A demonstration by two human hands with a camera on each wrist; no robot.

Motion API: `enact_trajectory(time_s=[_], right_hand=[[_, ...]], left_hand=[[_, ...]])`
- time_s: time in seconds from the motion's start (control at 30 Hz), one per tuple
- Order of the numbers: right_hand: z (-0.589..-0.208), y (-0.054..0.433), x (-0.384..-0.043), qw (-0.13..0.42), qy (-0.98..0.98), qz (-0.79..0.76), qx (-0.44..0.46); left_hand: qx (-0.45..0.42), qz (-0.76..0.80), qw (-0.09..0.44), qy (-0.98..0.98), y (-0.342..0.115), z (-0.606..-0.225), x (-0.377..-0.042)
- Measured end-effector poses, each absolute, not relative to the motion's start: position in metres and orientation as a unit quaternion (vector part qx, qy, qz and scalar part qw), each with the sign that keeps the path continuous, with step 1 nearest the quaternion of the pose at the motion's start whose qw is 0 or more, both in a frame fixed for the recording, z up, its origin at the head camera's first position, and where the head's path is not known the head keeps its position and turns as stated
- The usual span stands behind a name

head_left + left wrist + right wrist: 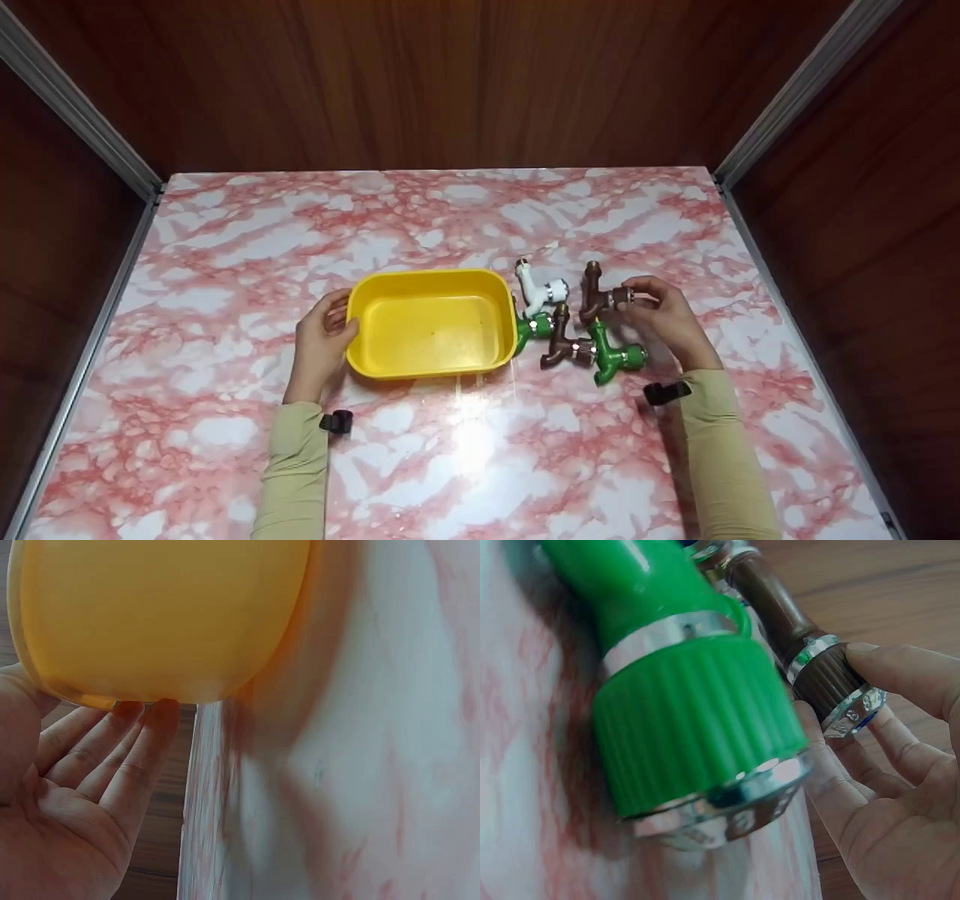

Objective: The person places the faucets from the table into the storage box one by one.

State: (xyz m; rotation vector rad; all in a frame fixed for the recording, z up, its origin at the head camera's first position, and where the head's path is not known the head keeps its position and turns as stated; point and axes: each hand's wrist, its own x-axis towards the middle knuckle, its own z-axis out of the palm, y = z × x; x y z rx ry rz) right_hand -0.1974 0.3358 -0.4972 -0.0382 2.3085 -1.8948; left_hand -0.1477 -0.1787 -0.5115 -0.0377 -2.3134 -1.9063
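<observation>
A yellow plastic tub [431,281] stands on the table. My left hand [322,337] grips its left end, thumb at the rim and fingers against the outer wall [161,622]. At the right, my right hand [664,311] pinches the ribbed knob of a brown tap [592,289] between thumb and fingers; that brown tap [829,675] also shows in the right wrist view. Nearest that hand lies a green tap [611,352], large in the right wrist view. Beside the tub are a white tap [534,289], a second brown tap [562,345] and another green tap [532,326], partly hidden by the tub.
The table [210,315] has a red and white marbled top. A dark wood panel [450,82] rises behind it, with more panels and metal rails [810,94] at both sides. A black wrist mount [666,393] sits on each forearm.
</observation>
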Motion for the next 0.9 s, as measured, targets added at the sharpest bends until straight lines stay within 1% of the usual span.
enact_trajectory(time_s=[0.07, 0.23, 0.5, 0.63, 0.8, 0.9], right_hand=[[-0.496, 0.335, -0.197, 0.072, 0.763, -0.642, -0.016], [-0.494, 0.335, -0.195, 0.065, 0.752, -0.655, -0.034], [-0.49, 0.332, -0.191, 0.059, 0.766, -0.639, -0.036], [-0.487, 0.327, -0.189, 0.065, 0.754, -0.652, -0.041], [-0.483, 0.32, -0.187, 0.058, 0.748, -0.66, -0.047], [-0.481, 0.316, -0.186, 0.059, 0.745, -0.662, -0.049]], left_hand=[[-0.01, -0.637, 0.069, -0.767, -0.179, -0.511, -0.148], [-0.005, -0.635, 0.077, -0.769, -0.182, -0.529, -0.155], [-0.009, -0.619, 0.089, -0.78, -0.182, -0.529, -0.155], [-0.009, -0.62, 0.088, -0.78, -0.182, -0.528, -0.154], [-0.013, -0.619, 0.085, -0.78, -0.182, -0.528, -0.154], [-0.011, -0.623, 0.083, -0.778, -0.181, -0.522, -0.152]])
